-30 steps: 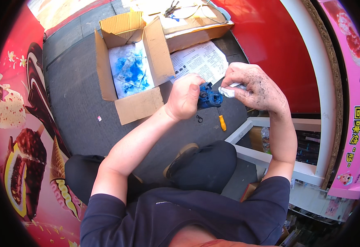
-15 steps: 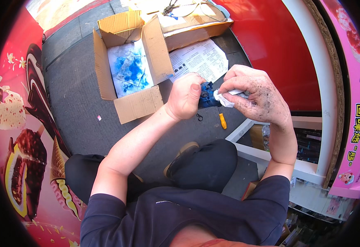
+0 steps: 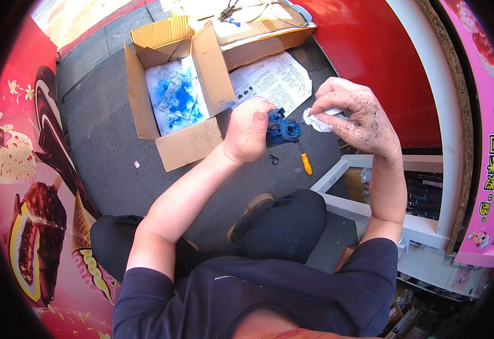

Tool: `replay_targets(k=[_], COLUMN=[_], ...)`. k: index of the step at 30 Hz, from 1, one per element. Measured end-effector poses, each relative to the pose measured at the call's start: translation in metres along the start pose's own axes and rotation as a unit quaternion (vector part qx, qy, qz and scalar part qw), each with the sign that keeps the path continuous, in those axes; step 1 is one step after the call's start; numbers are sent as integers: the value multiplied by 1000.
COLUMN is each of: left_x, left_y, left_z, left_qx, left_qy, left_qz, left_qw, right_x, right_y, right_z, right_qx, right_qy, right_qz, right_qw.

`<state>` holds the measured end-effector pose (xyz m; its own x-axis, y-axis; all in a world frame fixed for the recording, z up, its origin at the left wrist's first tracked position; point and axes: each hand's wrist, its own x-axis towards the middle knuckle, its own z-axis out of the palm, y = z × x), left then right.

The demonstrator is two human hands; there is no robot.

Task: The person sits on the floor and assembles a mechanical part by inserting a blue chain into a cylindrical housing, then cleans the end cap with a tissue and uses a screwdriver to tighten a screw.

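Note:
My left hand [image 3: 249,131] grips a small blue mechanical part [image 3: 281,129] and holds it up above the grey floor. My right hand [image 3: 355,115], smudged with dark grime, pinches a crumpled white tissue [image 3: 317,120] just to the right of the blue part, a small gap between them. Below the part, on the floor, lie a screwdriver with an orange handle [image 3: 305,163] and a small black ring [image 3: 273,159].
An open cardboard box [image 3: 174,144] with blue-stained paper inside stands at the upper left. A printed paper sheet [image 3: 269,79] lies behind my hands, next to a flat cardboard piece with wires [image 3: 258,34]. A white frame [image 3: 337,172] and red wall stand at the right.
My right hand has drawn the tissue slightly away from the blue part, to the right. My left hand keeps the part in about the same place.

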<state>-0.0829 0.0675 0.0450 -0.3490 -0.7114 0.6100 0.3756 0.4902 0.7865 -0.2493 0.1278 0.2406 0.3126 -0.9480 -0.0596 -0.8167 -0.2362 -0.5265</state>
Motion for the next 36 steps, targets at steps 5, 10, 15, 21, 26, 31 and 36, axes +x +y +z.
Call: replay_targets(k=[5,10,15,21,26,31,36], left_x=[3,2,7,6,6,5,3], left_y=[3,8,10,10,7,8,11], left_z=[0,0,3,12,16,18,18], left_qx=[33,48,47,75,48,37,42], left_qy=[35,-13,-38,-15,3,-3,14], left_qz=[27,-22,-36,-26,27,42,56], left_qw=[998,999,998,997,999,998,997], right_x=[-13,-21,-23,-35,-33,-26,-21], right_y=[26,41,45,21,16,22,22], right_z=[12,31,34,35,31,26,27], right_qx=[34,123,78,248,247,230,245], right_qy=[46,75,137,65,52,48,33], right_qz=[0,-38,-31,181,238,255,267], right_qw=[998,989,987,949,938,938,932])
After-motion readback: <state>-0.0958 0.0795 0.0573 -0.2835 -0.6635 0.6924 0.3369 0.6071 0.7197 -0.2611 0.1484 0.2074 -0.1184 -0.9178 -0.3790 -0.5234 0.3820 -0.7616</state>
